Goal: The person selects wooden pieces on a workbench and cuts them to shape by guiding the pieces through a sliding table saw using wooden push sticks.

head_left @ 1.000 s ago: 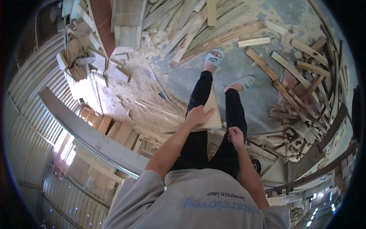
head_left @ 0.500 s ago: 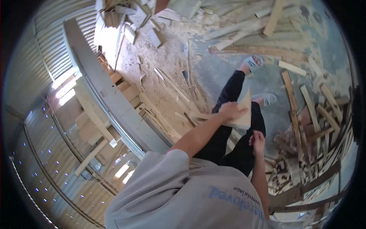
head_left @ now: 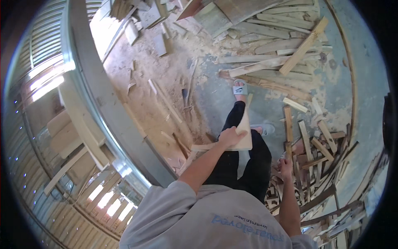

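Left-hand (head_left: 229,136) grip on wood piece (head_left: 244,133)

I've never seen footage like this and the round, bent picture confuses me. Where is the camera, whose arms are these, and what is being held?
There is no machine here: a person wears a wide fisheye camera on the head, looking down at their own body, so straight edges curve near the rim. The grey shirt and dark trousers are the wearer's own. The left hand has its grip on a flat pale wooden board, held in front of the legs. The right hand reaches toward a narrow wooden strip standing up from a heap of offcuts. The concrete floor is strewn with sawdust and loose planks. One foot wears a pale sandal.
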Motion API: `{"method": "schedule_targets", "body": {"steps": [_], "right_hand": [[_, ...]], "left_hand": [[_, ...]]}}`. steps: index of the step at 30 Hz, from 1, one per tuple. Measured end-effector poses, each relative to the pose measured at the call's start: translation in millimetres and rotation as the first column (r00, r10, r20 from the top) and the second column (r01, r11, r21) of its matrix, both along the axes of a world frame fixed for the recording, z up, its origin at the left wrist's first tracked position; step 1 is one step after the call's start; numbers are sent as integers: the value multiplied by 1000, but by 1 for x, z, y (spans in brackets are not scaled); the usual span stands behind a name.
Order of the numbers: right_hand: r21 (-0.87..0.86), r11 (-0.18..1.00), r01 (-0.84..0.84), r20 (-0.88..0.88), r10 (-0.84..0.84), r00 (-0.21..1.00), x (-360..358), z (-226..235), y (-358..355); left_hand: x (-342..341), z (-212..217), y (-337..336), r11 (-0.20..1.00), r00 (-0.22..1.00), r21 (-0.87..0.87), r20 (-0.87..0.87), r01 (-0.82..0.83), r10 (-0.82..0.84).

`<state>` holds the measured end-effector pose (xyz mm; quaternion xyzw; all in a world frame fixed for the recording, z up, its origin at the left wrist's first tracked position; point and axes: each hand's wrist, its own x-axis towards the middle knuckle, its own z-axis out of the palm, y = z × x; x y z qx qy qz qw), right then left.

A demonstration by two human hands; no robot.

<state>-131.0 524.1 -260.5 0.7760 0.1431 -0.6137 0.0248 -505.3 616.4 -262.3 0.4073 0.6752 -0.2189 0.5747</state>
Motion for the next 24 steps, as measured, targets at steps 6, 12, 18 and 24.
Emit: {"method": "schedule_targets", "body": {"steps": [6, 12, 18, 24], "right_hand": [[150, 985, -85, -25, 89, 996, -81, -9, 132], [237, 957, -167, -90, 193, 977, -124, -119, 237], [300, 951, -72, -196, 135, 971, -182, -294, 393], [576, 773, -265, 28, 305, 952, -294, -443, 580]], "left_hand": [[-53, -10, 35, 992, 993, -46, -31, -117, 116], [-79, -35, 46, 973, 975, -57, -27, -223, 222], [-91, -35, 77, 966, 965, 46, -49, -256, 258], [-105, -26, 111, 934, 934, 44, -36, -355, 357]]}}
